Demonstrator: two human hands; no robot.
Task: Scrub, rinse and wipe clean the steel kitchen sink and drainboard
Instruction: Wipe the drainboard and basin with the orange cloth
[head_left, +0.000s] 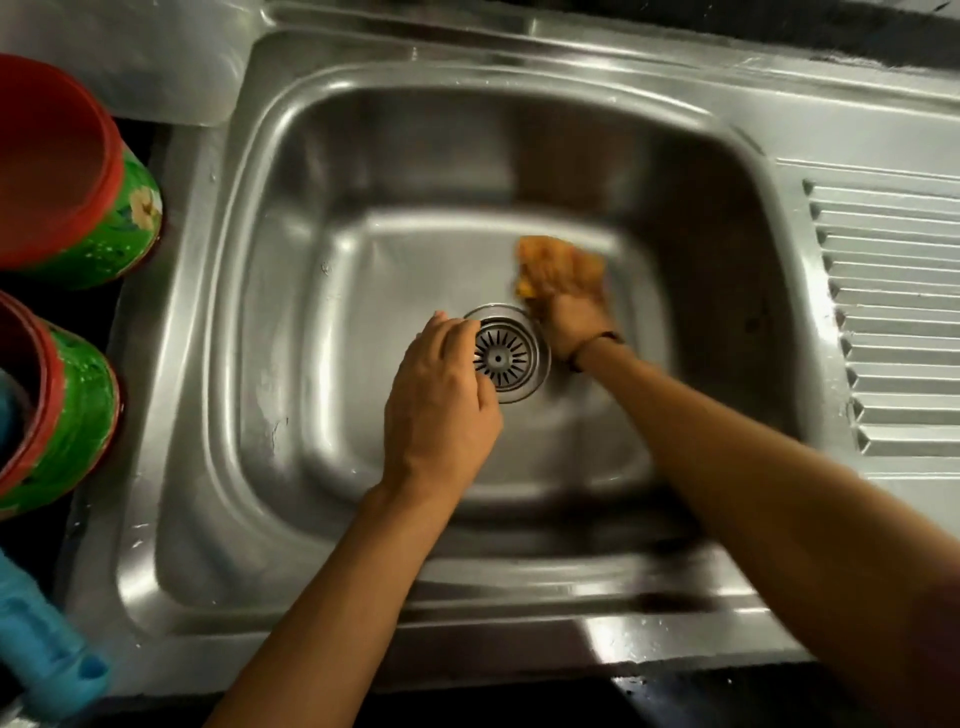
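A steel sink (270, 270) fills the view, with a round slotted drain strainer (506, 358) in the middle of its floor. My right hand (566, 306) presses an orange scrubbing cloth (540, 254) onto the basin floor just right of and beyond the drain; the hand and cloth are blurred. My left hand (441, 400) hovers over the left edge of the strainer with its fingers curled and nothing visible in them. The ribbed drainboard (893, 312) lies to the right of the basin.
Two green flowered buckets with red rims stand left of the sink, one (78, 171) behind the other (52, 415). A blue plastic object (47, 644) pokes in at the lower left. The sink's front rim (519, 629) is wet.
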